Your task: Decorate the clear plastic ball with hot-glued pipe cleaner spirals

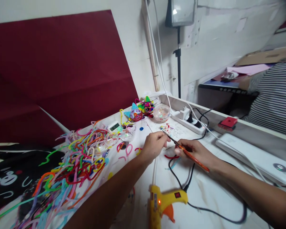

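Observation:
My left hand (154, 145) is closed in a pinch above the white table, its fingertips at the dark tip of a tool. What they hold, if anything, is too small or hidden to make out. My right hand (197, 153) grips that tool, a slim orange tool (190, 157) with a thin dark pointed tip; it slants up and left. Below the hands lies a yellow glue gun (168, 197) with an orange trigger and a lit red light. A red fuzzy strip (171, 156) rests on the table between the hands.
Coloured pipe cleaners (85, 159) are heaped on the left. Behind my hands are two colourful fish-like figures (143, 109), a clear bowl (161, 113), a small timer (114, 126) and a power strip (189, 122). A white device (255, 159) stands right. A person in a striped top (274, 98) is beyond.

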### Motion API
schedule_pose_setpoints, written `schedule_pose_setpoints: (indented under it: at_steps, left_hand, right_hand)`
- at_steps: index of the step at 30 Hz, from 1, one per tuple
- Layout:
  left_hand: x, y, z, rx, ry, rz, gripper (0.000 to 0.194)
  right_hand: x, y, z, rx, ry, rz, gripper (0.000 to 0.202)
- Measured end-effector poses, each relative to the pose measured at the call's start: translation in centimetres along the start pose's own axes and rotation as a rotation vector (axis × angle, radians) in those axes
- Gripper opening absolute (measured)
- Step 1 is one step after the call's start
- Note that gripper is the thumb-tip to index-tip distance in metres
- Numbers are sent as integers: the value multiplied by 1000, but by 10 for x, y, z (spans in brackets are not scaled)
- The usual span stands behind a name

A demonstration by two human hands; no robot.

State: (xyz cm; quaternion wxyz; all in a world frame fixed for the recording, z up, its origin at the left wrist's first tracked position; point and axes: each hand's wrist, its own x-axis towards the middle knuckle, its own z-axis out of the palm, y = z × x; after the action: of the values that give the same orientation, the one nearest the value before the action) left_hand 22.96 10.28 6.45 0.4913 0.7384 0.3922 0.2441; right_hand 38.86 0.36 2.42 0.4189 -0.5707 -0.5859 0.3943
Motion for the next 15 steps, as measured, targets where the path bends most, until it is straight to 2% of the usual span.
schedule_pose_setpoints:
  at_steps: [11,15]
  left_hand:
    - [18,3,11,2,1,-19,21]
    - [24,1,11,-4,-13,-30,20]
  right_hand:
    - [8,4,3,-196,151,44,42]
    - [13,9,5,-312,171,90,37]
